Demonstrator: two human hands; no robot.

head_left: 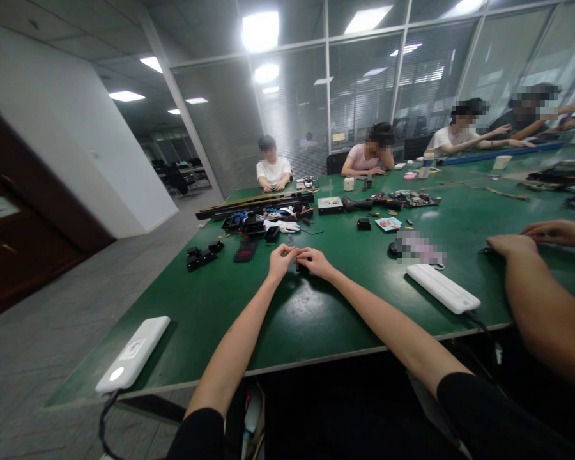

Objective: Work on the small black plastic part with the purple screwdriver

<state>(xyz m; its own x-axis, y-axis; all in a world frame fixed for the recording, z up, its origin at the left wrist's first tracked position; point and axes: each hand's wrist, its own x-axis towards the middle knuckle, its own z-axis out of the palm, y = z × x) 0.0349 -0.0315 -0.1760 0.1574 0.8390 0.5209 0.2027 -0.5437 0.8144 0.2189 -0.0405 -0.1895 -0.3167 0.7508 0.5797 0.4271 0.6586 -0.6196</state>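
Observation:
Above the green table (230, 319), my left hand (280, 260) and my right hand (314, 262) meet with their fingertips pinched together. Between them is a small slender object (291, 240) with a greyish upper end, too small to name. A dark part shows below the fingers, and I cannot tell whether it belongs to the same piece. Just beyond my hands lie white gloves (287, 227) and several black plastic boxes or trays (253, 225). More small black blocks (201, 257) sit to the left.
White power banks with cables lie at the left (134, 354) and right (441, 289). A co-worker's arms (527, 268) rest on the table at right. Long dark bars (259, 206), a power drill (386, 202) and a circuit board (416, 199) lie farther back. Several people sit across the table.

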